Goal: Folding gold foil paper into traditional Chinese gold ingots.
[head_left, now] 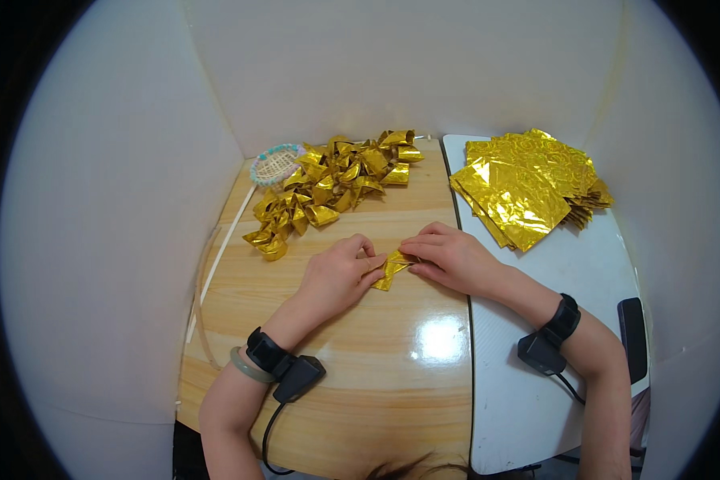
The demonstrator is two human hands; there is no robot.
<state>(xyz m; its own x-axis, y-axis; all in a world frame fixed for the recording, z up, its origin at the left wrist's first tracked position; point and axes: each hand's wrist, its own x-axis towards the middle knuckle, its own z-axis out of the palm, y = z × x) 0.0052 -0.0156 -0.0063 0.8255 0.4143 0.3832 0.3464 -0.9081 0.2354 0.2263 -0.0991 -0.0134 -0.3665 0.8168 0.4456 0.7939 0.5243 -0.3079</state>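
A small piece of gold foil paper [389, 273], partly folded, lies between my hands over the wooden tabletop. My left hand [345, 269] is closed on its left side, thumb and fingers pressed against the foil. From the right, my right hand [448, 258] pinches the upper right part between thumb and fingertips. The fingers cover some of the folds. Beyond my left hand is a heap of folded gold foil pieces [348, 172], curled and boat-like. A stack of flat gold foil sheets [520, 196] lies beyond my right hand.
The wooden table [360, 400] meets a white table [528, 424] along a dark-edged seam. A beaded round woven thing [277, 165] with a white stick lies at the far left. A dark oblong device [633, 340] rests at the right edge. Pale panels surround the tables. Cables hang from both wrist-worn devices.
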